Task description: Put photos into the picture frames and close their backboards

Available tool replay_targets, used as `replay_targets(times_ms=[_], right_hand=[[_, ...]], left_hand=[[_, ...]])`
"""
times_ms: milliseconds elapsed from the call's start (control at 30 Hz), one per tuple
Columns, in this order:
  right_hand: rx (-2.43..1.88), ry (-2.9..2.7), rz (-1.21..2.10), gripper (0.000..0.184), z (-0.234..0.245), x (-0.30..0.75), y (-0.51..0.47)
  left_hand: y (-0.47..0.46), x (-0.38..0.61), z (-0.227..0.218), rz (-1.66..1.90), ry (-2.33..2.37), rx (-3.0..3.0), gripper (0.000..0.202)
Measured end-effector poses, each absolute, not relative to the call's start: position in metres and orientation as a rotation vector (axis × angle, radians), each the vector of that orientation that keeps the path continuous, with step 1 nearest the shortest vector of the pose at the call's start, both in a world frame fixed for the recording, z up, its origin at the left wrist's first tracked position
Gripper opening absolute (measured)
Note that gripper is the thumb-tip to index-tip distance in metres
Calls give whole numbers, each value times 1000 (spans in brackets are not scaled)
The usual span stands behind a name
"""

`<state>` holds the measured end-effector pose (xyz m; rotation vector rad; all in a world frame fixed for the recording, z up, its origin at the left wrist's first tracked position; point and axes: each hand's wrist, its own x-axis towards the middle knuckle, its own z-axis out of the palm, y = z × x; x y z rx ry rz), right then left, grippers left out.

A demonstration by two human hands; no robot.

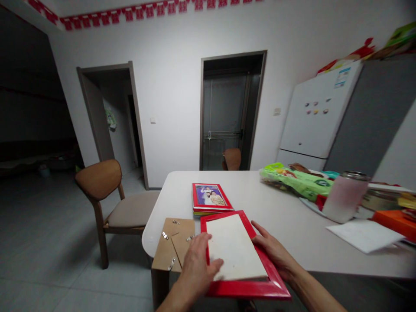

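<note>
A red picture frame (274, 281) is in front of me at the table's near edge, with a white sheet (234, 249) lying slightly askew in its opening. My left hand (202, 262) grips the frame's left side, its thumb over the sheet. On the opposite side, my right hand (274, 249) has hold of the red border, most of its fingers out of sight beneath. To the left lies a brown backing board (164, 249) with metal clips and a stand flap, partly covered by my left hand. Beyond are stacked red frames, the top one holding a group photo (209, 195).
The white table (253, 186) carries a green plastic package (299, 182), a pinkish bottle (346, 197), a white paper (365, 236) and an orange box (394, 223) at right. A wooden chair (100, 182) stands left of it. A fridge (312, 125) is at the back right.
</note>
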<state>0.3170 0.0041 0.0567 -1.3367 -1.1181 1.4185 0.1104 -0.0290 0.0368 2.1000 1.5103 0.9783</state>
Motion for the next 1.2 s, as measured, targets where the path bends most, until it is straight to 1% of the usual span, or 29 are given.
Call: replay_targets(times_ms=[67,133,267,367,467,533,667,867,967,1100,1200], right_hand=[[-1247,-1047,1452,82,63,313,0],[-1187,-1022,1467,85,68,310,-2],[-1218,-1083,1371,82,69,309,0],[-1337,-1213,1209,76,58,318,10],[-1533,-1402,975,64,41,331,23],[-1669,-1536,782,54,31,340,29],[-1845,-1715,454,45,20,347,34],[-1942,-1857,246,41,15,342,31],[-1950,-1905,181,40,12,342,32],[-1935,-1922,141,41,11,343,33],[-1825,-1888,20,41,15,338,30]], left_hand=[[-40,136,42,958,1318,2163,62],[-47,156,48,960,1235,2246,65],[-51,170,62,1026,1139,2431,46],[-48,157,71,1222,1200,2384,46],[-43,128,74,1456,1418,2075,44],[-40,104,69,1505,1541,1847,40],[-41,67,46,1403,1653,1685,37],[-48,56,16,1077,1850,1858,39],[-48,57,13,1005,1901,1961,39],[-46,56,14,1016,1891,2044,37],[-46,57,15,1030,1884,2080,35]])
